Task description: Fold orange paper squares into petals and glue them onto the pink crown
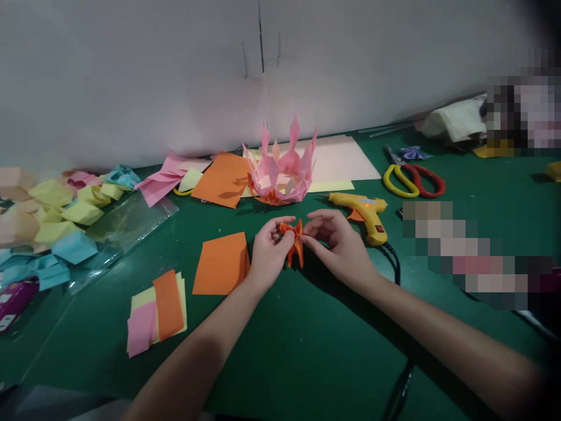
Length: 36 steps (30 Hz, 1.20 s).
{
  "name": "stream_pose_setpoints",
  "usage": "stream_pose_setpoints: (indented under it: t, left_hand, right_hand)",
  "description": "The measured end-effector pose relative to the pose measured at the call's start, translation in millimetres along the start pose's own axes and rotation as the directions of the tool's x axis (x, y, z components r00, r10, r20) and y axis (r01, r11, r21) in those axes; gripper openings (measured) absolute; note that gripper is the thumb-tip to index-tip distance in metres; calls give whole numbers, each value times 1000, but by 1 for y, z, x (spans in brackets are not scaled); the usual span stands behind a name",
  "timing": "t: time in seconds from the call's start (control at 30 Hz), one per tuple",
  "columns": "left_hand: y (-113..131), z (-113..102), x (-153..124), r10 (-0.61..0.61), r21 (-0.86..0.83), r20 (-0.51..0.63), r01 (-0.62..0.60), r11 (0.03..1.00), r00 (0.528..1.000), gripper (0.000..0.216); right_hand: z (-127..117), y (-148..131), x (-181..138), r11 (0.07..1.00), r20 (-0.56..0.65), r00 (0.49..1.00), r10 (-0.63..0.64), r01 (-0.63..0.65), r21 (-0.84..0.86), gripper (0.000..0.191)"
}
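My left hand (272, 248) pinches a small folded orange paper flower (295, 248) between thumb and fingers. From the other side, my right hand (332, 241) has its thumb and index fingertips closed at the flower's right edge. Just behind them stands a pink paper crown (284, 169) with tall points and orange folded pieces at its front left. A yellow glue gun (366, 210) lies to the right of my right hand. Beside my left wrist is a stack of orange paper squares (221, 264).
Scissors (414, 178) with yellow and red handles lie at the back right. Small paper slips (158, 313) are at the front left. Folded paper pieces (70, 202) and plastic film (131, 234) cover the far left. A black cord (397, 266) trails from the glue gun.
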<state>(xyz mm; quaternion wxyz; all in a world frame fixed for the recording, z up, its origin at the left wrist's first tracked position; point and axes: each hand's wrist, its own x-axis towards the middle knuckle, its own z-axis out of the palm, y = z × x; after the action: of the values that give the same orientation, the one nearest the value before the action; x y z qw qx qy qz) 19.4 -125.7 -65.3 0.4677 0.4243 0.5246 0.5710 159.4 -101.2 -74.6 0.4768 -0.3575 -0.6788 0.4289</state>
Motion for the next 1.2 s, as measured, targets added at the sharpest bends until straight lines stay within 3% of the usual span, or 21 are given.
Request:
stream_pose_setpoints:
  t: [0.37, 0.63, 0.87, 1.2]
  left_hand:
    - [0, 1, -3, 41, -15, 50, -41, 999, 998, 23]
    - [1, 0, -3, 18, 35, 28, -19, 999, 999, 20]
    - [3, 1, -3, 16, 29, 39, -17, 999, 999, 23]
    - [3, -1, -1, -14, -14, 28, 14, 1000, 1000, 27]
  right_hand:
    - [-4, 2, 5, 968, 61, 985, 162, -170, 182, 41]
    - [-5, -2, 6, 945, 105, 953, 284, -297, 139, 24]
    - [-6, -7, 7, 943, 18, 948, 318, -318, 101, 26]
    - [-10, 0, 8, 950, 109, 950, 292, -301, 84, 30]
